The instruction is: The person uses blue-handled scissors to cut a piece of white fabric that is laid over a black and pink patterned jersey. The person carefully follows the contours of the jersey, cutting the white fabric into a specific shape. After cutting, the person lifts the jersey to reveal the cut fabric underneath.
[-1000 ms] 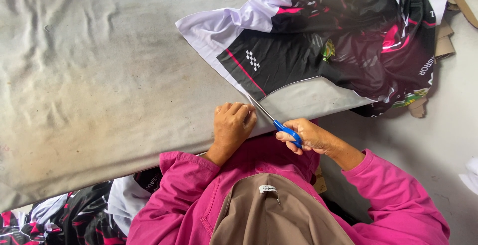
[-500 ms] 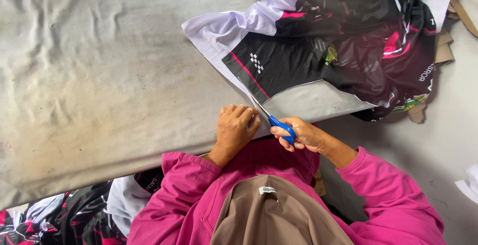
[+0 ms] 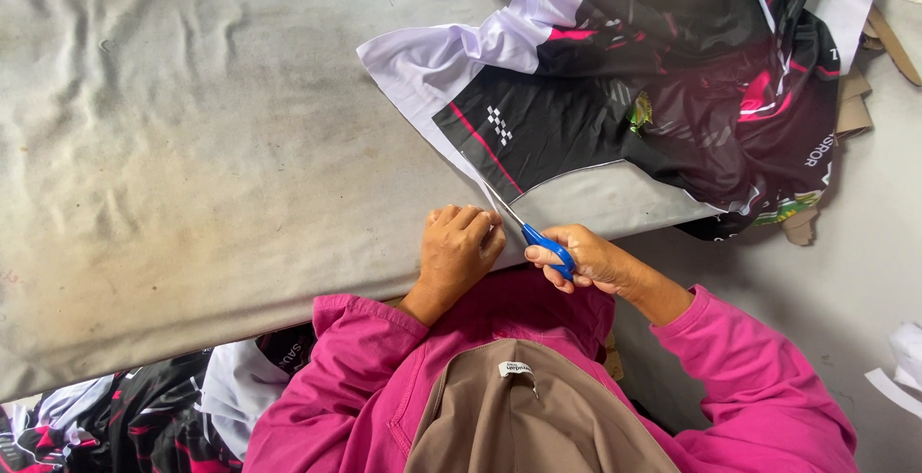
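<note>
The right hand (image 3: pixel 588 260) is clenched around the blue handles of a pair of scissors (image 3: pixel 526 227), held just past the near edge of the desk (image 3: pixel 192 146). From that hand the blades are directed up and to the left, away from the body, and their long axis is laid along the white border of the printed fabric (image 3: pixel 538 127). The blade tips are seen at the fabric's edge, just beyond the knuckles of the other hand.

The left hand (image 3: pixel 459 250) is set immediately to the left of the scissors, fingers curled and pressed down on the desk's grey cover at the near edge; whether a fold of fabric is pinched beneath it cannot be told. Of the two hands, the left is the nearer to the blades' tips, while the handles are gripped by the right.

Farther out from both hands, up and to the right, the black, white and pink fabric is spread and bunched across the far corner of the desk, where part of it is draped over the side.
</note>
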